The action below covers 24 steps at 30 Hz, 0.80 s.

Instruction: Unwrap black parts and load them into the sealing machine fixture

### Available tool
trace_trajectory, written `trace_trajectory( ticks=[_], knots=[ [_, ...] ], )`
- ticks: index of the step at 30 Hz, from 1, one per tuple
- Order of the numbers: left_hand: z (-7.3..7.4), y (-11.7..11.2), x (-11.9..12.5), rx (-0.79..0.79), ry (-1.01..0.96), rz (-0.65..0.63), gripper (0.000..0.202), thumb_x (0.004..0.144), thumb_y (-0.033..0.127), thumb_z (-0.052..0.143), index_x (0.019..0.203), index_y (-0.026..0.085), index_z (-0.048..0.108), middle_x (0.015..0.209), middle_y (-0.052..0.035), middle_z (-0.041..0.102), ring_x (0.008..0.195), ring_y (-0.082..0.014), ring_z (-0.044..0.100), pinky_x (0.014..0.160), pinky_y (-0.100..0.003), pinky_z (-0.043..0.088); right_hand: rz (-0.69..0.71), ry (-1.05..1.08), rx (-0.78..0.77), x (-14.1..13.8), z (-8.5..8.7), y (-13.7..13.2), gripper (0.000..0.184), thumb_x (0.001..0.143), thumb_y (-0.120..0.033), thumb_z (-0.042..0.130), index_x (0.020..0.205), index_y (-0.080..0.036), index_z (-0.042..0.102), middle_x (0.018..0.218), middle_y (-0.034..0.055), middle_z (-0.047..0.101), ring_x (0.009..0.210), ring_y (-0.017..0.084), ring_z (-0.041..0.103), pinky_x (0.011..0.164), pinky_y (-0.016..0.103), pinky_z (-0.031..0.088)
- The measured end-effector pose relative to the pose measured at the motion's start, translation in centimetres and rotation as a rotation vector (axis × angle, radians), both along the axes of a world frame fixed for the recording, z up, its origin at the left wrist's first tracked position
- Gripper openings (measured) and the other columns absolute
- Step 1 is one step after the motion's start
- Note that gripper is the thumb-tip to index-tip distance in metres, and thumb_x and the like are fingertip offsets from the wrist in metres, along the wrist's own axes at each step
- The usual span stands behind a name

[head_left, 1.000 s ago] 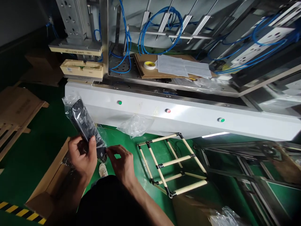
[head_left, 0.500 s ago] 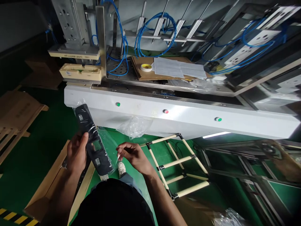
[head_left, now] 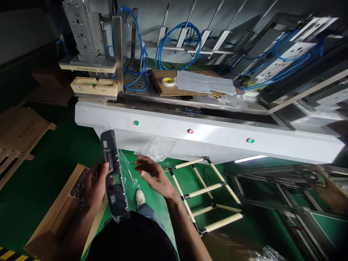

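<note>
My left hand (head_left: 97, 183) is closed around a long black plastic part (head_left: 111, 170) wrapped in a clear plastic bag, held nearly upright in front of the white machine panel (head_left: 217, 139). My right hand (head_left: 152, 174) hovers just right of the bagged part with its fingers spread and nothing in it. A loose flap of the clear bag hangs between the two hands. Below them is an open cardboard box (head_left: 62, 214) with more dark parts inside.
A crumpled clear bag (head_left: 156, 148) hangs at the machine's lower edge. A frame of cream tubes with black joints (head_left: 201, 192) lies on the green floor. On the machine deck sit cardboard, papers (head_left: 203, 82), a tape roll (head_left: 168, 82) and blue hoses. Flat cardboard lies far left.
My left hand has swung the bagged part from a leftward tilt to nearly upright. My right hand let go of the bag's edge, opened its fingers and moved slightly away.
</note>
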State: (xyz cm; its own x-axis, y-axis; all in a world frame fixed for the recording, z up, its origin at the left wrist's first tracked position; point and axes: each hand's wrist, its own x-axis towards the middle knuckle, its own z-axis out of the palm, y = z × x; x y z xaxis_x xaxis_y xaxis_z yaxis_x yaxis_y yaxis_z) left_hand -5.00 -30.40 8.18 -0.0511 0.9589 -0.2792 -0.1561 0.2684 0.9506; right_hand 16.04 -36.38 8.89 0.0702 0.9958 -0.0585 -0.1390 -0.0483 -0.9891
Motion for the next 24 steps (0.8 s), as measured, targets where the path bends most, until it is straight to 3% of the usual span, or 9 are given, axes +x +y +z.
trace_trajectory(
  ticks=[3,6,9,12,15,18,21,24],
  knots=[
    [-0.3,-1.2,0.6,-0.014,-0.003,-0.088,0.056,0.074,0.064,0.086,0.109,0.022,0.074,0.109,-0.0065,0.077,0.094,-0.0210,0.070,0.072,-0.026,0.056,-0.172,-0.184,0.043,-2.5,1.5,1.4,0.056,0.089,-0.058,0.076,0.129,-0.021,0.068,0.104,0.0073,0.075,0.091,0.017,0.070,0.079,0.029,0.057],
    [0.0,-2.3,1.1,0.032,0.049,-0.167,0.053,0.074,0.063,0.086,0.107,0.022,0.073,0.105,-0.0064,0.076,0.095,-0.0209,0.069,0.075,-0.026,0.056,-0.342,-0.281,0.060,-4.4,2.0,2.4,0.044,0.092,-0.060,0.070,0.103,-0.017,0.074,0.077,0.0017,0.067,0.065,0.011,0.057,0.060,0.024,0.048],
    [0.7,-2.7,1.3,0.021,0.101,-0.165,0.051,0.077,0.067,0.081,0.098,0.022,0.072,0.093,-0.0043,0.074,0.084,-0.0191,0.067,0.069,-0.027,0.054,-0.427,-0.134,0.030,-4.9,1.3,2.8,0.047,0.092,-0.064,0.068,0.093,-0.017,0.070,0.065,-0.0028,0.057,0.054,0.009,0.049,0.051,0.023,0.042],
    [1.3,-2.4,1.3,0.005,0.098,-0.135,0.056,0.072,0.073,0.081,0.088,0.020,0.071,0.084,-0.0030,0.071,0.077,-0.0187,0.064,0.067,-0.028,0.053,-0.415,0.126,-0.012,-4.7,0.1,2.9,0.050,0.086,-0.069,0.072,0.092,-0.020,0.065,0.057,-0.0081,0.047,0.046,0.009,0.044,0.046,0.024,0.044],
    [1.4,-2.0,1.2,-0.049,0.061,-0.067,0.062,0.060,0.076,0.085,0.080,0.019,0.069,0.078,-0.0024,0.069,0.077,-0.0208,0.064,0.066,-0.029,0.052,-0.363,0.282,-0.037,-4.4,-0.5,2.8,0.050,0.083,-0.068,0.075,0.090,-0.021,0.062,0.057,-0.0092,0.046,0.045,0.008,0.040,0.045,0.025,0.045],
    [0.9,-1.9,1.1,-0.076,0.061,-0.058,0.062,0.060,0.075,0.086,0.083,0.019,0.070,0.081,-0.0027,0.070,0.081,-0.0222,0.066,0.068,-0.030,0.052,-0.310,0.266,-0.005,-3.8,-0.1,2.7,0.049,0.084,-0.067,0.076,0.097,-0.021,0.066,0.066,-0.0064,0.054,0.055,0.009,0.051,0.056,0.025,0.050],
    [0.6,-2.1,1.0,-0.032,0.082,-0.166,0.058,0.070,0.072,0.081,0.091,0.019,0.073,0.086,-0.0040,0.073,0.083,-0.0218,0.067,0.073,-0.031,0.052,-0.318,0.106,0.062,-2.9,1.2,3.1,0.054,0.079,-0.063,0.082,0.112,-0.022,0.070,0.084,-0.0018,0.065,0.073,0.011,0.061,0.071,0.026,0.054],
    [0.6,-2.3,1.0,-0.020,0.106,-0.285,0.059,0.071,0.074,0.080,0.091,0.019,0.074,0.086,-0.0060,0.075,0.083,-0.0231,0.068,0.072,-0.031,0.052,-0.393,0.009,0.065,-2.0,2.4,3.8,0.048,0.076,-0.059,0.086,0.102,-0.019,0.074,0.083,0.0001,0.067,0.070,0.011,0.058,0.066,0.026,0.051]
  ],
)
